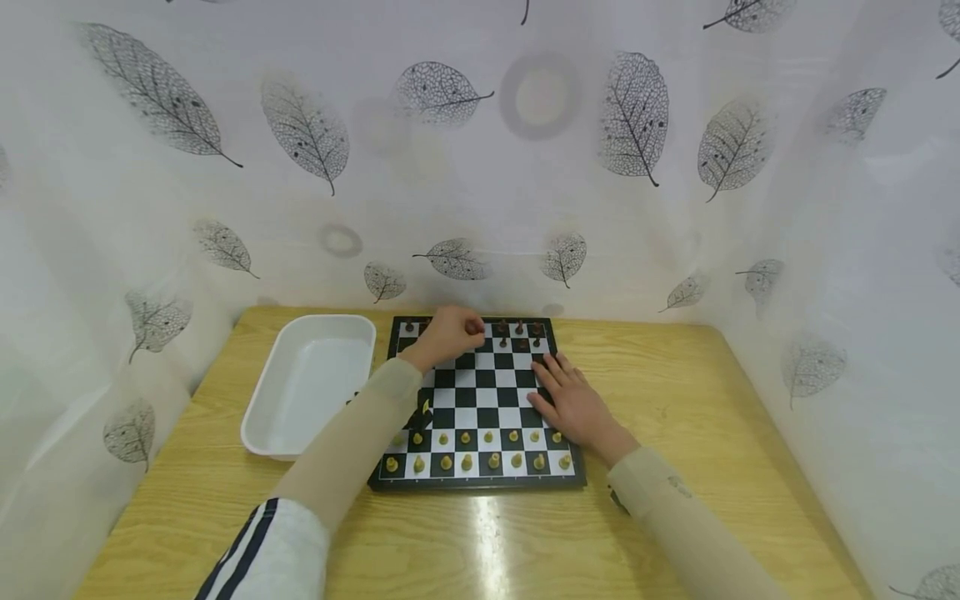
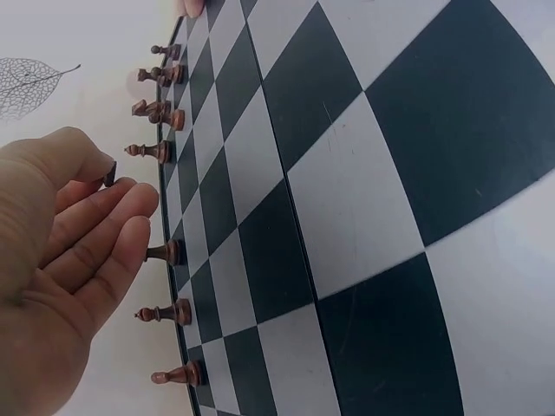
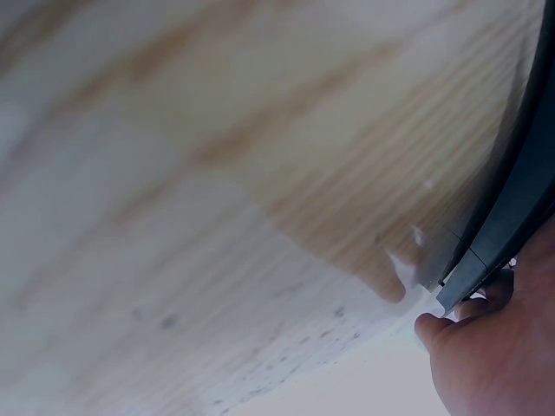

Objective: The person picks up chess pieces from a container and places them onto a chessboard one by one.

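Over the far edge of the chessboard (image 1: 487, 379), my left hand (image 1: 450, 332) pinches a small dark chess piece (image 2: 109, 176) between thumb and index finger. Most of that piece is hidden by the fingers. Brown chess pieces (image 1: 520, 327) stand along the far side of the board, some covered by the left hand and forearm. In the left wrist view a brown bishop (image 2: 156, 314) stands close by the fingertips. My right hand (image 1: 573, 408) rests on the board's right edge with its fingers extended. Yellow chess pieces (image 1: 494, 460) stand in two rows on the near side.
Left of the board, a white plastic tub (image 1: 318, 367) sits on the wooden table (image 1: 645, 367). A white leaf-patterned curtain (image 1: 465, 192) hangs behind the table and along both sides. The left forearm crosses the board's left part.
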`<act>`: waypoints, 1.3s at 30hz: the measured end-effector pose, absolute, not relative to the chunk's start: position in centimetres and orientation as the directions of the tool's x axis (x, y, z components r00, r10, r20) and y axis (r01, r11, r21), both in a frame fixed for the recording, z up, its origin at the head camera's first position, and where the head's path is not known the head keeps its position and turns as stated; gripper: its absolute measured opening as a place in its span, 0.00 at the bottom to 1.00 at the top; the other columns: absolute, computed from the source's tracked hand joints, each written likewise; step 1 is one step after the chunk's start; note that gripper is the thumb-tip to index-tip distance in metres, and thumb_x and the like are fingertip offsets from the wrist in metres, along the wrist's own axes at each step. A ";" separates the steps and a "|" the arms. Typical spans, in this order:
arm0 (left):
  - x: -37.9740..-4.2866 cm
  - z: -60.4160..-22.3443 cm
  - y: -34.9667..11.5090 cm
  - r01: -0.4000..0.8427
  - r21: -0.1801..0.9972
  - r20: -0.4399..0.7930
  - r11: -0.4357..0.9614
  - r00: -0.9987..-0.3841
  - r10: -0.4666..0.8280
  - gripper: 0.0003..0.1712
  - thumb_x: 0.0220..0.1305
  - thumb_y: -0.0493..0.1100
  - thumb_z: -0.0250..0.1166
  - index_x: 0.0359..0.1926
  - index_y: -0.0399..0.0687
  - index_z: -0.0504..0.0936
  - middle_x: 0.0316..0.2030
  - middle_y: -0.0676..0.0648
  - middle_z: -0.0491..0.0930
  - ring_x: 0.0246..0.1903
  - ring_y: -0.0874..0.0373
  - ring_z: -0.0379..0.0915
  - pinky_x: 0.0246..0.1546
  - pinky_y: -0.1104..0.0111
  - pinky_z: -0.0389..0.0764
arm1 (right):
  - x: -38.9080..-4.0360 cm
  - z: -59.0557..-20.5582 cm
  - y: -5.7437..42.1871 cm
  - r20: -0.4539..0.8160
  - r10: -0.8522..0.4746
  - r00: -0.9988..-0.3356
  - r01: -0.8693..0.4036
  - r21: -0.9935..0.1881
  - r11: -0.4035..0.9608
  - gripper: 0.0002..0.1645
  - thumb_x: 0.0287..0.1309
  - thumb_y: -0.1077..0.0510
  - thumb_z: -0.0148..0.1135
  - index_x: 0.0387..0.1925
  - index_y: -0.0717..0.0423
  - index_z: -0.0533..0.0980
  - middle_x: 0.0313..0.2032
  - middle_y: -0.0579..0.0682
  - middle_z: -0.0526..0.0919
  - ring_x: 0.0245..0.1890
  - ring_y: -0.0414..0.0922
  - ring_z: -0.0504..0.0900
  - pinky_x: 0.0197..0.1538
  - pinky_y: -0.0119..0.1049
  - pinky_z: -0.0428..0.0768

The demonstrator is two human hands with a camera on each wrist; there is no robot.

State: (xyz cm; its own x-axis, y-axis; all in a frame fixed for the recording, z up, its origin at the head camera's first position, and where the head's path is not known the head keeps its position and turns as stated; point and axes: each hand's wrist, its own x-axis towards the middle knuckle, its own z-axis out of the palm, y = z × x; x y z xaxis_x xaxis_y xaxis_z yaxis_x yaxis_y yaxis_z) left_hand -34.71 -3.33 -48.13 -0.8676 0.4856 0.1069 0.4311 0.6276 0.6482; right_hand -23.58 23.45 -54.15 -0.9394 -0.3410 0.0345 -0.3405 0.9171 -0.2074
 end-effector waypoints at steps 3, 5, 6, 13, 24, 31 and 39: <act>-34.9 -48.2 -2.9 0.428 0.645 0.099 0.633 -0.868 0.486 0.14 0.69 0.40 0.67 0.52 0.39 0.88 0.46 0.43 0.89 0.44 0.52 0.84 0.46 0.62 0.86 | -23.5 -54.1 23.5 0.031 -0.336 -0.941 -0.335 -0.208 0.919 0.44 0.79 0.32 0.42 0.83 0.52 0.57 0.83 0.59 0.53 0.85 0.60 0.47 0.82 0.62 0.56; -35.0 -48.3 -2.7 0.431 0.643 0.099 0.633 -0.866 0.489 0.14 0.70 0.40 0.67 0.52 0.39 0.88 0.46 0.43 0.89 0.45 0.52 0.84 0.46 0.62 0.86 | -23.5 -54.1 23.5 0.029 -0.336 -0.941 -0.335 -0.206 0.920 0.44 0.80 0.32 0.42 0.83 0.53 0.57 0.83 0.60 0.53 0.85 0.61 0.47 0.82 0.62 0.56; -35.1 -48.4 -2.6 0.432 0.641 0.099 0.634 -0.866 0.490 0.14 0.70 0.40 0.67 0.52 0.40 0.88 0.46 0.43 0.89 0.44 0.52 0.83 0.46 0.62 0.86 | -23.5 -54.2 23.5 0.027 -0.335 -0.942 -0.333 -0.203 0.921 0.44 0.79 0.31 0.41 0.83 0.53 0.56 0.83 0.60 0.53 0.85 0.61 0.47 0.82 0.62 0.56; -35.1 -48.8 -2.1 0.442 0.619 0.090 0.649 -0.861 0.501 0.10 0.71 0.41 0.68 0.48 0.43 0.90 0.45 0.44 0.89 0.42 0.53 0.83 0.44 0.62 0.85 | -23.4 -54.2 23.5 0.025 -0.338 -0.941 -0.336 -0.195 0.921 0.44 0.80 0.31 0.40 0.83 0.52 0.56 0.83 0.60 0.53 0.84 0.61 0.47 0.82 0.62 0.56; -35.3 -49.0 -1.6 0.382 0.587 0.016 0.714 -0.887 0.462 0.09 0.70 0.42 0.71 0.47 0.46 0.92 0.48 0.45 0.89 0.46 0.52 0.83 0.50 0.61 0.85 | -23.5 -54.1 23.4 0.022 -0.337 -0.941 -0.334 -0.206 0.920 0.44 0.80 0.32 0.42 0.83 0.52 0.56 0.83 0.59 0.52 0.85 0.61 0.47 0.82 0.62 0.55; -35.7 -49.6 -1.5 0.396 0.567 0.019 0.722 -0.883 0.469 0.09 0.70 0.42 0.71 0.48 0.46 0.92 0.49 0.45 0.90 0.47 0.52 0.83 0.52 0.60 0.85 | -23.7 -54.3 23.5 0.020 -0.337 -0.941 -0.334 -0.202 0.921 0.44 0.80 0.32 0.41 0.83 0.52 0.55 0.84 0.59 0.52 0.85 0.60 0.47 0.82 0.61 0.55; -35.5 -49.4 -1.4 0.385 0.568 0.014 0.727 -0.888 0.459 0.10 0.71 0.41 0.70 0.48 0.45 0.92 0.50 0.44 0.88 0.51 0.50 0.83 0.55 0.58 0.85 | -23.8 -54.6 23.7 0.016 -0.333 -0.943 -0.329 -0.191 0.925 0.45 0.79 0.30 0.39 0.84 0.51 0.54 0.84 0.58 0.51 0.85 0.60 0.46 0.83 0.60 0.54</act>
State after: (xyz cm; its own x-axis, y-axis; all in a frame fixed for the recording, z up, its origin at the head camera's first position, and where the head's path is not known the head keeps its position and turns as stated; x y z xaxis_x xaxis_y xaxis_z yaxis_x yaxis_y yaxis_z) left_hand -35.47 -1.43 -49.40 -0.8881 0.4594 0.0145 0.3854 0.7272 0.5680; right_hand -23.84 23.70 -54.61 -0.9429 -0.3327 0.0158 -0.3295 0.9247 -0.1909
